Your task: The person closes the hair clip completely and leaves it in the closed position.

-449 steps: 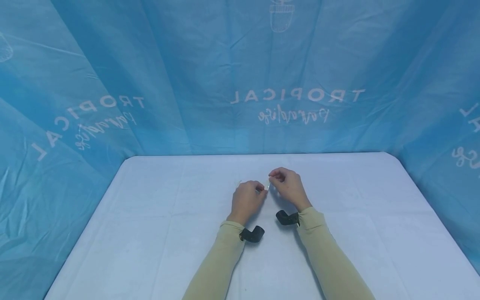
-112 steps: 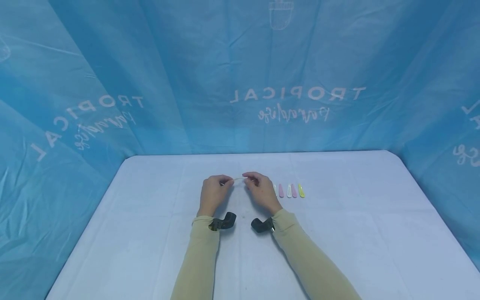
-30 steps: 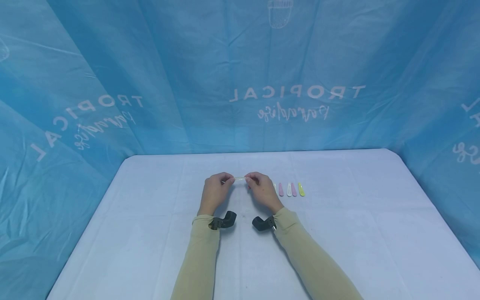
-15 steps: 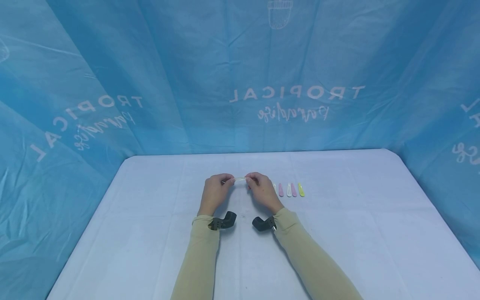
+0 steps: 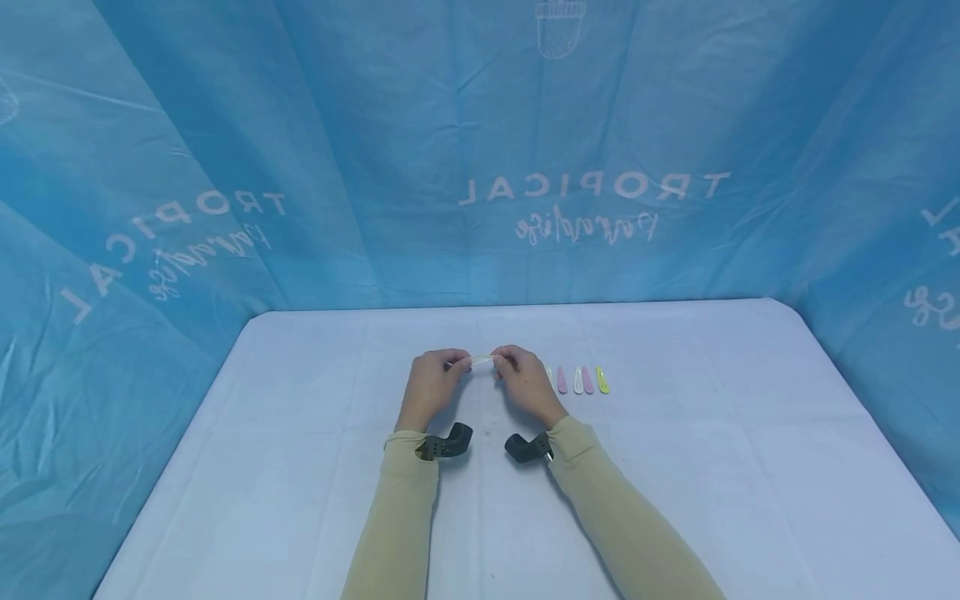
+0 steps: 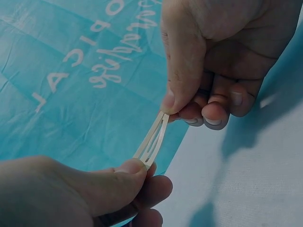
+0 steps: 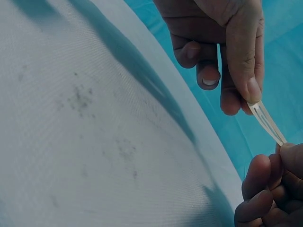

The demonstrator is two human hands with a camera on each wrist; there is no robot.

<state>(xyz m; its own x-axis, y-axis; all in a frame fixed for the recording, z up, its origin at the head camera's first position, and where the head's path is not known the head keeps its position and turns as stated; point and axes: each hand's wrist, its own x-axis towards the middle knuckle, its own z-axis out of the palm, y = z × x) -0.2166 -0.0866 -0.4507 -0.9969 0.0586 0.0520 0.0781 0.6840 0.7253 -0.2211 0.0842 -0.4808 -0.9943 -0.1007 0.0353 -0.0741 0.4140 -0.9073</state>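
Observation:
Between my two hands a cream snap hair clip is held above the white table, slightly bowed. My left hand pinches its wider end between thumb and finger. Its narrow end is pinched by the thumb and finger of my right hand. In the right wrist view the slotted middle of the clip shows between the fingertips. To the right of my right hand lie a pink clip, a white clip, another pink clip and a yellow clip. A pale clip is partly hidden behind that hand.
The white-covered table has blue printed curtains at its back and sides. Black wrist cameras jut inward from both forearms. Faint dark specks mark the cloth near my hands.
Compared with 15 seconds ago, both hands are further left, and the row of clips shows beside my right hand. Over the last second the hands have barely moved, still holding the clip.

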